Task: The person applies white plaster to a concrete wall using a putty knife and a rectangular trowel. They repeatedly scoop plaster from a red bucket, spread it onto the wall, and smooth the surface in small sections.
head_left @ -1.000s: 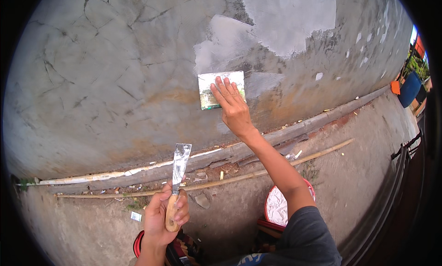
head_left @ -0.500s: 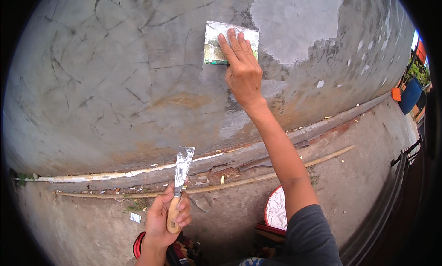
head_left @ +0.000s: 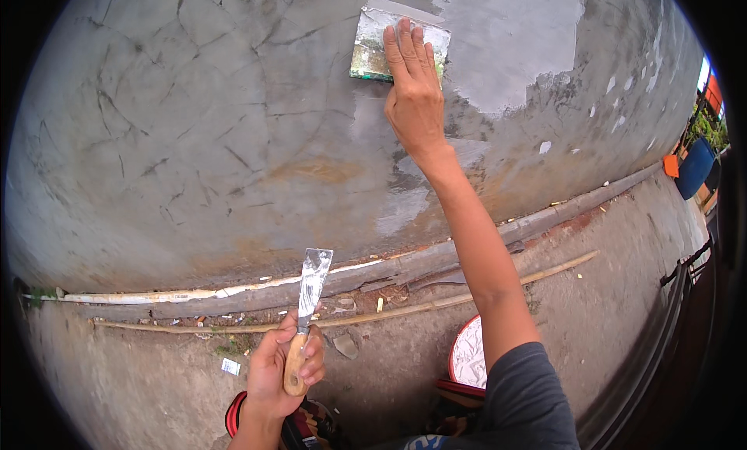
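- Spreader (head_left: 372, 43): against the wall (head_left: 194, 100), my right hand (head_left: 416, 111) holding it.
- Looks light, stiff, probably slick; I'd hold it flat-handed across the back.
- Left hand (head_left: 268, 372) grips the scraper (head_left: 313, 286).

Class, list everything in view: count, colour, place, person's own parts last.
Cracked plaster wall: one, grey, across top
Flat spreader: one, white-smeared, against wall
Wooden-handled metal scraper: one, tan and silver, lower centre
Round tub of white paste: one, red-rimmed, lower right
Long thin pole: one, tan, on ground
Long pipe: one, white, wall's foot
Flat packet: one, white, ground, lower left
Large container: one, blue, far right
Small panel: one, orange, beside container
Plants: uncounted, green, far right
Left hand: one, bare, holding scraper
Right hand: one, bare, on spreader
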`<state>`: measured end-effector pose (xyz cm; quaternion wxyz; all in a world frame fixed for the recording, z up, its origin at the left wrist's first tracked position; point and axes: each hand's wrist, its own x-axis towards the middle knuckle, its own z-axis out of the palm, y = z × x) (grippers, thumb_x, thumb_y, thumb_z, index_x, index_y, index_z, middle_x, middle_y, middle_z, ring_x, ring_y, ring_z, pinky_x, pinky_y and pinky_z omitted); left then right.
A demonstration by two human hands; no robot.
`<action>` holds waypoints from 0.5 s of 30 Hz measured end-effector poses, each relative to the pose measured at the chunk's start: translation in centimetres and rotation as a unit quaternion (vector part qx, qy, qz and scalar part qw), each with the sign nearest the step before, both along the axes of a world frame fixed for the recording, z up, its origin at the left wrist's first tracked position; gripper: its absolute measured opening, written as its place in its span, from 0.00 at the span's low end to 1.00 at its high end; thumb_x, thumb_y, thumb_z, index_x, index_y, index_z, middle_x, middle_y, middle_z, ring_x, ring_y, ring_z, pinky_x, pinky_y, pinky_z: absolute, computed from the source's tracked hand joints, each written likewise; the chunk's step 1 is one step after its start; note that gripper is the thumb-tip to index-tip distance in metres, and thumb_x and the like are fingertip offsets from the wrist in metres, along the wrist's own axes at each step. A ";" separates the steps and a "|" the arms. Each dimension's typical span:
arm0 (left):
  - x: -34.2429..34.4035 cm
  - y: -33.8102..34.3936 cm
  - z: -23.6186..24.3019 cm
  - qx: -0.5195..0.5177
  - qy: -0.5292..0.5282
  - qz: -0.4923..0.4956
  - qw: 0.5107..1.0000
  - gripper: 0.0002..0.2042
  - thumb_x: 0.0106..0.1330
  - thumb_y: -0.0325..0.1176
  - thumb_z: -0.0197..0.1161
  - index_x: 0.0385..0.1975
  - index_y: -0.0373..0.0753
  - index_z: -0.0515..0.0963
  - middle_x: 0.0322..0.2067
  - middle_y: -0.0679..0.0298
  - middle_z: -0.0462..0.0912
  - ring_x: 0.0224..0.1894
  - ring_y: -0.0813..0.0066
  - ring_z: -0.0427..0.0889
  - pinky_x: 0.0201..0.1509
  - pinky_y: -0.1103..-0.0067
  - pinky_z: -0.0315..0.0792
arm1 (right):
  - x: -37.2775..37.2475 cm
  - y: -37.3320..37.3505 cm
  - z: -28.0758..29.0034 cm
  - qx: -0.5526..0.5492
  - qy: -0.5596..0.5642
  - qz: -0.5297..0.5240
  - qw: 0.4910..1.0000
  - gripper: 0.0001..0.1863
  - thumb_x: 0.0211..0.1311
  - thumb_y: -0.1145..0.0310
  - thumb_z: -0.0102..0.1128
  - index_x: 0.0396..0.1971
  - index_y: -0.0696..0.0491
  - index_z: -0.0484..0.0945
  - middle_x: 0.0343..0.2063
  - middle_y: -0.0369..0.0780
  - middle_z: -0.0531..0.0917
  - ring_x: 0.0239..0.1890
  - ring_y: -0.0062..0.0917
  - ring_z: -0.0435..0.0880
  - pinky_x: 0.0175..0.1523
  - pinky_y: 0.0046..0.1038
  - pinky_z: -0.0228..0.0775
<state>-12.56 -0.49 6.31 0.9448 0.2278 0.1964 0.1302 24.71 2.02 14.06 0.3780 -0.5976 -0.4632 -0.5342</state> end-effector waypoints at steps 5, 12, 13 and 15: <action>0.5 0.7 -1.1 0.008 -0.027 -0.007 1.000 0.22 0.71 0.38 0.43 0.63 0.40 0.65 0.27 0.65 0.69 0.21 0.78 0.65 0.25 0.80 0.64 | -2.6 -1.6 -6.2 -0.095 0.051 0.037 0.993 0.38 0.50 0.90 0.49 0.65 0.53 0.68 0.67 0.43 0.68 0.69 0.40 0.65 0.72 0.42 0.57; 0.0 0.6 -1.0 0.033 -0.008 0.002 0.999 0.21 0.72 0.39 0.43 0.62 0.41 0.65 0.27 0.66 0.69 0.21 0.79 0.65 0.25 0.81 0.64 | -3.7 -5.8 3.6 -0.038 0.021 0.042 0.998 0.34 0.46 0.89 0.50 0.53 0.43 0.81 0.51 0.39 0.83 0.58 0.37 0.79 0.64 0.35 0.69; 0.1 0.4 -1.0 0.034 -0.007 -0.002 0.999 0.21 0.72 0.39 0.43 0.62 0.41 0.65 0.27 0.66 0.69 0.21 0.79 0.65 0.25 0.81 0.64 | -2.1 -5.5 5.5 -0.011 0.019 0.031 0.999 0.35 0.46 0.89 0.51 0.54 0.42 0.81 0.52 0.39 0.83 0.58 0.36 0.79 0.63 0.35 0.70; 0.3 0.3 -0.8 0.039 -0.010 -0.007 0.999 0.21 0.71 0.39 0.43 0.62 0.41 0.65 0.27 0.66 0.69 0.21 0.79 0.65 0.25 0.81 0.64 | -1.0 -5.0 6.0 0.016 0.004 -0.001 1.000 0.33 0.47 0.87 0.52 0.54 0.43 0.81 0.52 0.40 0.82 0.58 0.37 0.79 0.63 0.35 0.70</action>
